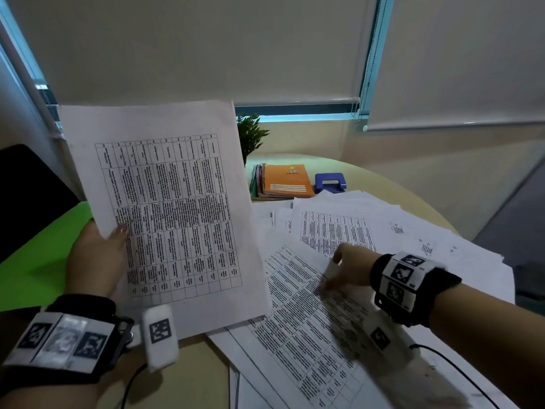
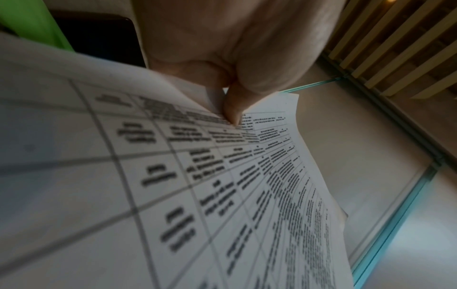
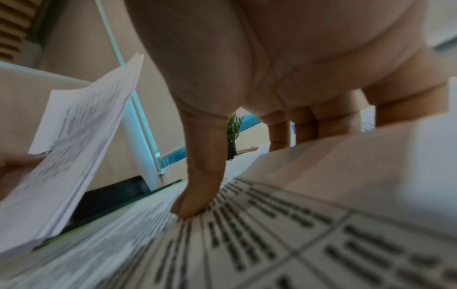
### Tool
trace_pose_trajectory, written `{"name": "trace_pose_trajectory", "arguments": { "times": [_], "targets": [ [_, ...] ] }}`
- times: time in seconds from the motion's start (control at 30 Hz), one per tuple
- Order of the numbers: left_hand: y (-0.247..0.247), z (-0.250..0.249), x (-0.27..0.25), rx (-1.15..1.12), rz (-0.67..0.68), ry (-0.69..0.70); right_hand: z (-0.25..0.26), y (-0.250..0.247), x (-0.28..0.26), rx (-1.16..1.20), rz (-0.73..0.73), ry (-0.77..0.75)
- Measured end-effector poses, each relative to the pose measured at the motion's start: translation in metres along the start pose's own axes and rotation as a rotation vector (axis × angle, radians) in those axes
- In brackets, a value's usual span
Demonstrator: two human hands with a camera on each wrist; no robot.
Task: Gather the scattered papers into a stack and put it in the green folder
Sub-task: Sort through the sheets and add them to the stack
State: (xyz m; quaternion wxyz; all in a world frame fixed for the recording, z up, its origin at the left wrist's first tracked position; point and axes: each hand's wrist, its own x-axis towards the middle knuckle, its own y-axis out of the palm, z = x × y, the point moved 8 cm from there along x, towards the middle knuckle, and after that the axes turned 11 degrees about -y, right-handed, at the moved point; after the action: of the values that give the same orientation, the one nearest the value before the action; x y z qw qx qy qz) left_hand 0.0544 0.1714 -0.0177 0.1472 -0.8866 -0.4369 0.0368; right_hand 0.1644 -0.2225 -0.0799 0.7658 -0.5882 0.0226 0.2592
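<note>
— Pinched between thumb and fingers, that's how the left hand (image 1: 94,258) holds the gathered stack (image 1: 168,214): thumb on the printed face near its lower-left edge, the rest of the hand behind it, the sheets tilted up off the table (image 1: 413,196).

— And the other hand?

— Right hand (image 1: 345,270) is down on the scattered papers (image 1: 339,231), fingers fairly straight. From the wrist view the thumb (image 3: 197,195) presses its tip onto a printed sheet (image 1: 309,314), with the other fingers resting on a page lying over it further back. It isn't holding anything yet, by my reading; it looks like it's pressing or sliding a page. It's a bit blurred, so I won't swear to more.

— So where are we in the job?

— Still gathering, I'd say. Plenty of loose pages remain fanned across the right side of the table, overlapping each other. The green folder (image 1: 44,252) lies flat at the left, partly behind the raised stack and the left hand, and nothing has gone into it.

— What does the next move want?

— Probably getting one sheet free of its neighbours, a fingertip under the edge, then carrying it over to the left-hand bundle and squaring it up. Thin paper clings, so two may come at once.

— Anything in the way?

— Spiral notebooks (image 1: 283,181), a blue hole punch (image 1: 329,182) and a small plant (image 1: 250,137) sit at the far edge, apart from the papers.
</note>
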Motion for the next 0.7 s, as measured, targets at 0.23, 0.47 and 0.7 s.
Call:
{"name": "trace_pose_trajectory", "arguments": {
  "times": [0.23, 0.47, 0.7],
  "targets": [
    [0.005, 0.001, -0.003, 0.007, 0.012, -0.013, 0.008, 0.016, 0.003, -0.136, 0.118, -0.019],
    [0.009, 0.0, -0.004, -0.017, 0.032, -0.018, 0.009, 0.005, -0.001, 0.033, -0.051, -0.029],
    [0.012, -0.005, -0.009, 0.023, 0.05, -0.013, -0.022, -0.016, 0.002, -0.095, -0.033, 0.092]
  ]
}}
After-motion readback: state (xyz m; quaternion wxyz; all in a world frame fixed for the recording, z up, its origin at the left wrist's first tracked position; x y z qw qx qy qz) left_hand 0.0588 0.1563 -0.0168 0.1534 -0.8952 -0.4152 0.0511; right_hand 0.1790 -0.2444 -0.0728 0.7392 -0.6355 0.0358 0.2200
